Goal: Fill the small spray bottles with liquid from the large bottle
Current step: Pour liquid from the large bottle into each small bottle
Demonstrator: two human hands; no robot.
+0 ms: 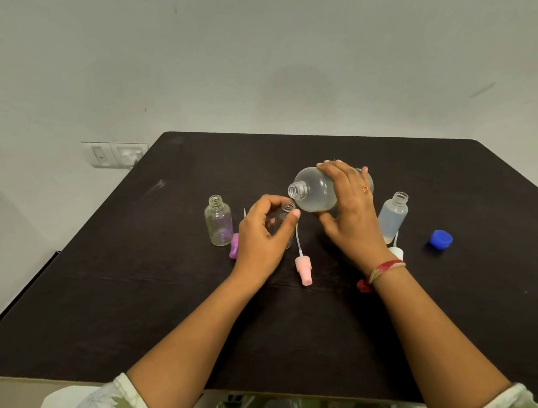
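Observation:
My right hand [349, 209] grips the large clear bottle [315, 190], tilted on its side with its open neck pointing left, just above the mouth of a small clear spray bottle [287, 209]. My left hand [263, 232] is wrapped around that small bottle, which stands on the dark table [173, 302]. Another small bottle [218, 220] stands uncapped to the left. A third small bottle [393, 217], holding liquid, stands uncapped to the right.
A pink spray cap with its tube [303, 267] lies between my hands. A purple cap [234, 246] lies beside the left bottle, a white spray cap [397, 253] behind my right wrist, and a blue cap [440, 239] farther right. A wall socket [115, 154] is at the table's far left corner.

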